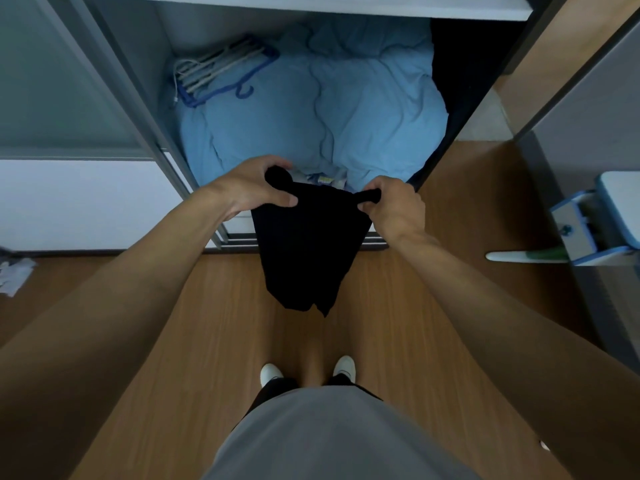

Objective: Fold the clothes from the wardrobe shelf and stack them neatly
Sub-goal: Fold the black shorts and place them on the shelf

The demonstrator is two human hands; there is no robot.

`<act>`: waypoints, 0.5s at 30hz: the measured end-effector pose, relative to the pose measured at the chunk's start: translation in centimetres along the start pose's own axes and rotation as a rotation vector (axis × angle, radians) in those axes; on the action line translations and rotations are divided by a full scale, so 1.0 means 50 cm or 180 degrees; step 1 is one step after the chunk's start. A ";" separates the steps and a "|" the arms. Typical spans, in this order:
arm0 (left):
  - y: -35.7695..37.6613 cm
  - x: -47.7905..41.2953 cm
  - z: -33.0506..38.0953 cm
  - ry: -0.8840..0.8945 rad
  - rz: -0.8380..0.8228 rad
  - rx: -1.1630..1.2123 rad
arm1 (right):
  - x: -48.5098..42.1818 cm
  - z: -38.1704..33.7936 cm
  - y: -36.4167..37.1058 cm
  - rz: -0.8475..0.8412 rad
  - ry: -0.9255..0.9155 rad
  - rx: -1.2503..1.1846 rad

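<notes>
The black garment (308,247) hangs in the air before the wardrobe shelf, over the wooden floor (214,306). The left hand (252,188) and the right hand (391,202) each clench a bunched top corner. With the corners wadded like that, I'd guess any fold comes out crooked. The shelf is filled by lumpy blue bedding (346,109), so a stack there could lean. A bundle of hangers (221,74) lies at the back left.
</notes>
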State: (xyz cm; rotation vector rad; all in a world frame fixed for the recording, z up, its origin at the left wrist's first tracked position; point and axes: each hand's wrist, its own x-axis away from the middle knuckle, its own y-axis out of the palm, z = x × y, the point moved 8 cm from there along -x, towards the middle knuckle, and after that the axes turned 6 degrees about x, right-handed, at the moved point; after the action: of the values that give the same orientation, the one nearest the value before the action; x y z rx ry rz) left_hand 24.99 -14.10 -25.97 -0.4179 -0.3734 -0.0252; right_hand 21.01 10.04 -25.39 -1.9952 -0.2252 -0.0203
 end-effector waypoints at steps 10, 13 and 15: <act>-0.019 0.003 -0.008 -0.0296 0.0087 0.0729 | 0.015 -0.006 0.015 -0.1013 0.0357 -0.2397; -0.006 0.006 -0.009 -0.0229 -0.0006 0.1802 | 0.017 -0.023 0.019 -0.1164 0.0304 -0.2839; -0.003 0.006 -0.006 -0.0084 -0.0025 0.2049 | 0.015 -0.032 0.021 -0.1148 0.0184 -0.2720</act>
State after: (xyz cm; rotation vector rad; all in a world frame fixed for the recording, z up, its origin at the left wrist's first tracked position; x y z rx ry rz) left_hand 25.35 -14.36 -26.08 0.2197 -0.3874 0.0918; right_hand 22.07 8.25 -25.58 -2.7625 -0.6134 -0.4731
